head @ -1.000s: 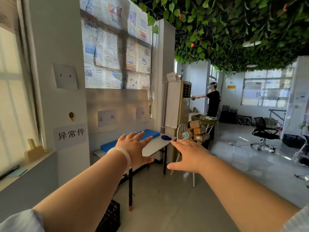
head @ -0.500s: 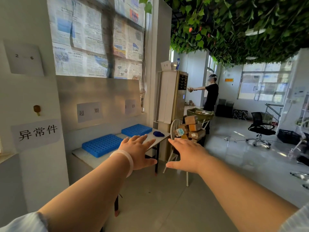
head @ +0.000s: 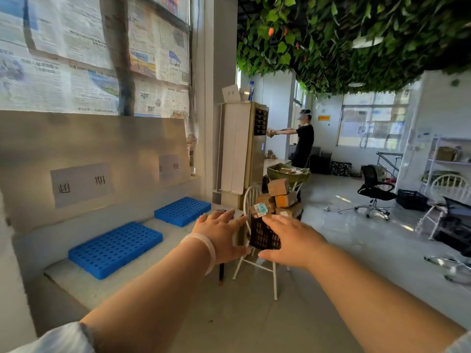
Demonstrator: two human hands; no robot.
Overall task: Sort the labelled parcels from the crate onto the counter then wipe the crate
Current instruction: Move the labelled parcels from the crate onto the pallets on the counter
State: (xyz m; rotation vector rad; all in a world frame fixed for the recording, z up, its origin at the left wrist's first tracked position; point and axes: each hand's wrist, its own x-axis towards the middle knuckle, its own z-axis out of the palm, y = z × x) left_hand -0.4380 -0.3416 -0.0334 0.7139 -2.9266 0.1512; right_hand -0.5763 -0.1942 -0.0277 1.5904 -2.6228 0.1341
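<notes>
A black crate (head: 262, 235) stands on a white chair (head: 254, 263), piled with several brown cardboard parcels (head: 279, 193); one parcel shows a blue-green label (head: 261, 208). My left hand (head: 220, 234) and my right hand (head: 293, 240) reach out side by side, fingers straight, holding nothing, short of the crate. The grey counter (head: 76, 281) runs along the wall at left, carrying two blue perforated pads (head: 116, 248) (head: 183, 210) below paper signs.
A tall air conditioner (head: 244, 149) stands behind the chair. A person in black (head: 303, 141) holds a box further back beside a green basket (head: 288, 173). At right are an office chair (head: 374, 189), a white chair (head: 448, 192), shelves and a black crate (head: 411, 200).
The view has swung right and moved closer: the counter and blue pads have slid left and grown, the crate on the chair is nearer. Both hands stay outstretched and open.
</notes>
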